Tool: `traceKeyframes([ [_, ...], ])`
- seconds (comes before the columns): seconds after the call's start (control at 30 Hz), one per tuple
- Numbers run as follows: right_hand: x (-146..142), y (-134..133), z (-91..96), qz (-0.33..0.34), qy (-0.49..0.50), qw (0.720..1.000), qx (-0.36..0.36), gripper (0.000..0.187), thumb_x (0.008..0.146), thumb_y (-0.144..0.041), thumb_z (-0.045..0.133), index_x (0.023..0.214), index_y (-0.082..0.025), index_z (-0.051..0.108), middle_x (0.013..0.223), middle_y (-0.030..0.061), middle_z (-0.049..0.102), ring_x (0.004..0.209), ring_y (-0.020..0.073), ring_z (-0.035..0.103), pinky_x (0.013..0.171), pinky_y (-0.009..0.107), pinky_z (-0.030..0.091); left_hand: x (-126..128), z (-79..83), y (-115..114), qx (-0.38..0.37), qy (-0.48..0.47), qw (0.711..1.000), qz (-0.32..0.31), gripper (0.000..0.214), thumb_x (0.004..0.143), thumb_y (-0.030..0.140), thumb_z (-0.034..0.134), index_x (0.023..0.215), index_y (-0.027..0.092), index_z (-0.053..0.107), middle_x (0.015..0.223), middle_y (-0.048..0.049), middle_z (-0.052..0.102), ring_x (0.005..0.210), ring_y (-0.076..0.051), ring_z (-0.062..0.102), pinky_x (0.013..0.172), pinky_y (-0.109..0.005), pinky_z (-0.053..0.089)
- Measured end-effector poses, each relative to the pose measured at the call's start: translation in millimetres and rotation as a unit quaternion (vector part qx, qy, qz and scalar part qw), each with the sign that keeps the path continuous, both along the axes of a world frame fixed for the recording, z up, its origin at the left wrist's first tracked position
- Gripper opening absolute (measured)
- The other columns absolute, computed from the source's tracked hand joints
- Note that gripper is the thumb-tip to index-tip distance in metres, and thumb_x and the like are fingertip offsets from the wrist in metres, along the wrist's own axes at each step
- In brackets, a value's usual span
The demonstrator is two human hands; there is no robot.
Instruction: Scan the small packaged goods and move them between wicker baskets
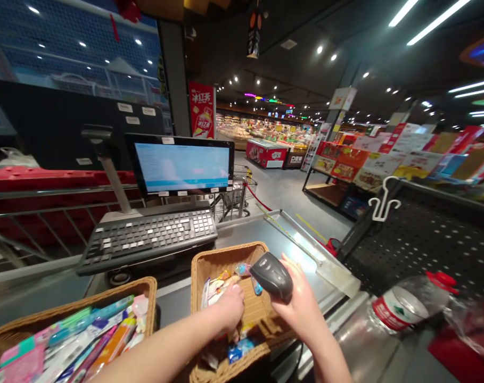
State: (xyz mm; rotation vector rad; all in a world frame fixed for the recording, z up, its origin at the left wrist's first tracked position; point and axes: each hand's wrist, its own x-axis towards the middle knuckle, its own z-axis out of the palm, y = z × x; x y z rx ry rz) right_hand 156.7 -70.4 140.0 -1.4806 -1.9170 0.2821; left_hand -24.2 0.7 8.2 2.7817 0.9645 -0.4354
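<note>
My right hand grips a dark grey barcode scanner over the right side of a wicker basket. Down in that basket is my left hand, its fingers curled among small colourful packets. What those fingers hold, if anything, is hidden. A small wrapped item with a blue round part lies near the scanner's head. Below my left wrist a shiny blue packet rests against the basket's near side. To the left, a second wicker basket is filled with packaged toothbrushes.
Behind the baskets stand a keyboard and a lit monitor. A metal counter runs to the back right. At right are a large clear bottle with a red cap and a black perforated panel with a white hook.
</note>
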Motion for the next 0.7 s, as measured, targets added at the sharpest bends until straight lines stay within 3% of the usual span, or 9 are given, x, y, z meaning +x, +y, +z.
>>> traceKeyframes([
  [0.07,5.4,3.1,-1.8,0.000,0.002,1.000,-0.004,0.059,0.064,-0.012,0.056,0.123,-0.018,0.053,0.129,0.0122,0.058,0.139,0.0319,0.038,0.118,0.060,0.017,10.1,-28.2,1.7,0.015,0.019,1.000,-0.015,0.074,0.042,0.034,0.090,0.110,0.009,0.071,0.135,-0.0261,0.055,0.133,-0.047,0.039,0.119,-0.059,0.007],
  [0.13,10.4,6.3,-4.5,0.001,0.006,1.000,-0.005,0.059,0.064,-0.012,0.057,0.123,-0.018,0.054,0.130,0.0127,0.058,0.139,0.0321,0.037,0.118,0.060,0.017,16.1,-52.8,2.8,-0.014,-0.011,0.999,-0.043,0.073,0.043,0.031,0.089,0.112,0.013,0.071,0.138,-0.0223,0.054,0.134,-0.045,0.039,0.119,-0.059,0.005],
  [0.27,18.8,11.8,-10.6,-0.004,0.015,1.000,-0.009,0.061,0.065,-0.013,0.058,0.125,-0.018,0.052,0.132,0.0125,0.057,0.140,0.0320,0.037,0.118,0.059,0.017,19.8,-80.0,7.4,-0.050,-0.085,0.995,-0.016,0.054,0.060,0.024,0.077,0.113,0.027,0.070,0.141,-0.0086,0.056,0.139,-0.036,0.037,0.121,-0.054,0.006],
  [0.37,22.0,15.0,-12.9,-0.010,0.017,1.000,-0.015,0.061,0.065,-0.014,0.058,0.126,-0.017,0.052,0.132,0.0129,0.057,0.140,0.0319,0.037,0.118,0.060,0.016,18.2,-83.9,11.1,-0.032,-0.082,0.996,0.018,0.041,0.075,0.020,0.062,0.114,0.025,0.070,0.137,-0.0091,0.059,0.138,-0.033,0.040,0.121,-0.053,0.010],
  [0.43,22.6,16.6,-12.6,-0.011,0.017,1.000,-0.018,0.060,0.066,-0.013,0.058,0.125,-0.017,0.052,0.132,0.0131,0.057,0.140,0.0321,0.037,0.118,0.060,0.016,17.0,-83.4,12.3,-0.020,-0.071,0.997,0.036,0.038,0.077,0.019,0.057,0.112,0.023,0.072,0.132,-0.0104,0.063,0.134,-0.034,0.043,0.120,-0.055,0.012],
  [0.6,23.5,17.3,-8.6,-0.009,0.027,0.999,-0.019,0.059,0.066,-0.012,0.058,0.124,-0.018,0.052,0.131,0.0128,0.058,0.140,0.0328,0.037,0.118,0.061,0.017,16.2,-81.2,14.2,-0.001,-0.075,0.996,0.045,0.032,0.076,0.018,0.054,0.100,0.021,0.076,0.116,-0.0121,0.070,0.123,-0.036,0.052,0.117,-0.055,0.016],
  [0.7,25.9,15.4,-7.2,-0.009,0.030,0.999,-0.017,0.059,0.067,-0.014,0.059,0.125,-0.018,0.052,0.132,0.0131,0.057,0.140,0.0330,0.036,0.118,0.061,0.018,15.4,-78.3,18.5,0.001,-0.100,0.994,0.039,0.025,0.068,0.020,0.062,0.088,0.019,0.077,0.101,-0.0139,0.073,0.109,-0.038,0.060,0.112,-0.059,0.024],
])
